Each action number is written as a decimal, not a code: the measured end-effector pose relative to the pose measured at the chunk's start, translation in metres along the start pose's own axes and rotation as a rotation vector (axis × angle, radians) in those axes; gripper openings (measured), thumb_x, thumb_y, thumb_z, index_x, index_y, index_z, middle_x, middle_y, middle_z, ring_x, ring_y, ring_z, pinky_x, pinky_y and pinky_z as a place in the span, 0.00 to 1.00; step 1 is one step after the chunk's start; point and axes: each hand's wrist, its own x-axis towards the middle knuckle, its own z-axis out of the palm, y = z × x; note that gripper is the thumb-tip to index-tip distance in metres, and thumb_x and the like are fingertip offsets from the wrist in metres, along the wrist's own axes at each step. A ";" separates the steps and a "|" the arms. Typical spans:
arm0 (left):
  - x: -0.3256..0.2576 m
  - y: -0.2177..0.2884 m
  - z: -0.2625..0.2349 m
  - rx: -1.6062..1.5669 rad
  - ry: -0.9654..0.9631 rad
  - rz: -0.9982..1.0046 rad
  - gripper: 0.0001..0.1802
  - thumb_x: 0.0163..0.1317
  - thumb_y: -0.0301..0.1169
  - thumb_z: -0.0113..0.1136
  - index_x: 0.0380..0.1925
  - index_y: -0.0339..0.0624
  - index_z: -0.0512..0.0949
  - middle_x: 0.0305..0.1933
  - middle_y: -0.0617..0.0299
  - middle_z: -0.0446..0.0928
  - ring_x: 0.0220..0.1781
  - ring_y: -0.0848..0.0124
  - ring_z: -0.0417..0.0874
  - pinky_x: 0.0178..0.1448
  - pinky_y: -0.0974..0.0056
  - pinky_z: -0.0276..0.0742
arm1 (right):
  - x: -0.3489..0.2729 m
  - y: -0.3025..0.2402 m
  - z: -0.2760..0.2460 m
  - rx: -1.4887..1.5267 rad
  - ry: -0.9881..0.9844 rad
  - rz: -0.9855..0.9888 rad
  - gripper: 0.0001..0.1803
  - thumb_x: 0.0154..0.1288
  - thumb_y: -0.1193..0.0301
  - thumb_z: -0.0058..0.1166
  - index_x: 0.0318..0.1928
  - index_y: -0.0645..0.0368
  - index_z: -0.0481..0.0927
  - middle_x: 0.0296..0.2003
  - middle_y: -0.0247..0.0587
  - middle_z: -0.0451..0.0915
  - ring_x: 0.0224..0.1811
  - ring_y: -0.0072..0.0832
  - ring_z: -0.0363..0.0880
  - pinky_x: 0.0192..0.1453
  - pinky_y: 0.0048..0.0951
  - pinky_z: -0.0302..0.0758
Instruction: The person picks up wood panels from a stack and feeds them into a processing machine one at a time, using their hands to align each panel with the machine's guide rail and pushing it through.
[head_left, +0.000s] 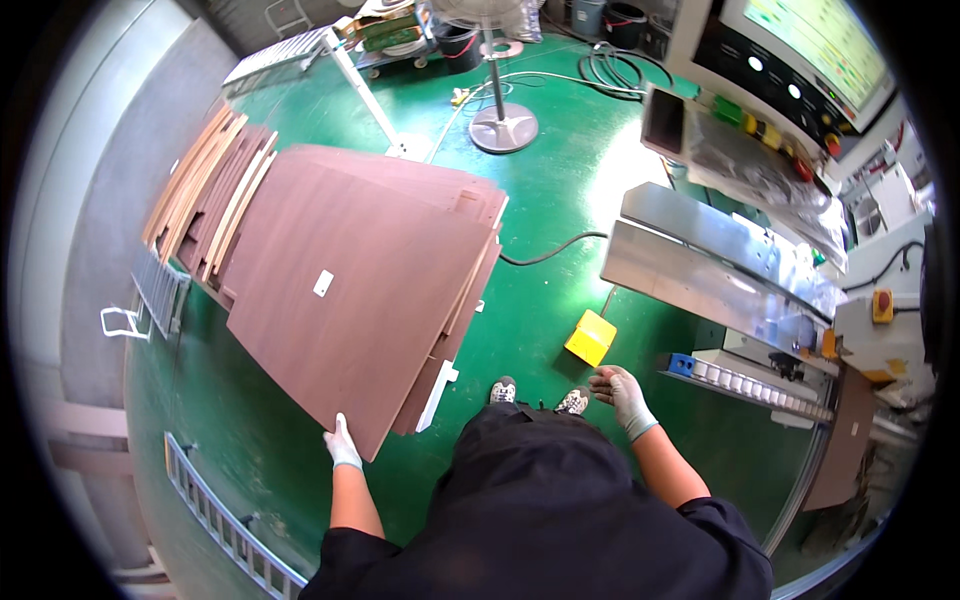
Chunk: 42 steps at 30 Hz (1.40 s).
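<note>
My left hand (342, 442), in a pale work glove with bare fingertips, is closed on the near corner of a large brown board (370, 240). The thumb lies on top of the board, and the other fingers are partly hidden at its edge. A small white label (323, 283) sits on the board's face. This board rests on a stack of similar brown panels (420, 405), their edges showing at the right. My right hand (622, 397), gloved the same way, hangs in the air with its fingers curled in and nothing visible in them. Nearest to it is a yellow foot pedal box (591, 338) on the floor.
To the right stands a machine with a metal bed (690, 265), a roller rail (750, 388) and a screen (815, 45). A pedestal fan base (503, 128) and black hoses (612, 75) lie ahead. Roller conveyor (225, 515) runs at lower left; narrow boards (200, 185) stand far left.
</note>
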 end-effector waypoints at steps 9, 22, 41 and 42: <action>-0.037 0.003 0.023 -0.373 -0.248 -0.213 0.37 0.71 0.56 0.59 0.53 0.25 0.70 0.56 0.45 0.76 0.53 0.60 0.81 0.59 0.56 0.80 | 0.051 -0.021 0.107 -0.280 -0.223 -0.134 0.18 0.80 0.61 0.46 0.58 0.61 0.78 0.45 0.42 0.86 0.44 0.28 0.85 0.48 0.29 0.81; 0.019 -0.038 -0.052 -0.646 -0.292 -0.320 0.33 0.72 0.60 0.53 0.52 0.37 0.76 0.50 0.55 0.82 0.48 0.63 0.84 0.52 0.58 0.81 | 0.150 -0.135 0.264 -1.551 0.225 -0.766 0.35 0.69 0.57 0.57 0.72 0.57 0.66 0.68 0.54 0.71 0.72 0.47 0.67 0.73 0.44 0.67; 0.060 -0.010 -0.041 -0.303 -0.552 -0.532 0.47 0.68 0.69 0.49 0.63 0.33 0.64 0.52 0.41 0.80 0.46 0.55 0.86 0.42 0.57 0.82 | 0.131 -0.026 0.242 -0.321 -0.221 -0.294 0.20 0.66 0.65 0.64 0.51 0.64 0.74 0.34 0.38 0.78 0.31 0.24 0.75 0.35 0.29 0.76; 0.067 -0.001 -0.038 -0.225 -0.540 -0.493 0.46 0.68 0.69 0.48 0.63 0.35 0.66 0.51 0.41 0.81 0.47 0.55 0.85 0.43 0.55 0.82 | 0.115 -0.008 0.242 -0.297 -0.204 -0.249 0.21 0.65 0.64 0.63 0.52 0.63 0.73 0.33 0.39 0.77 0.29 0.25 0.75 0.34 0.30 0.75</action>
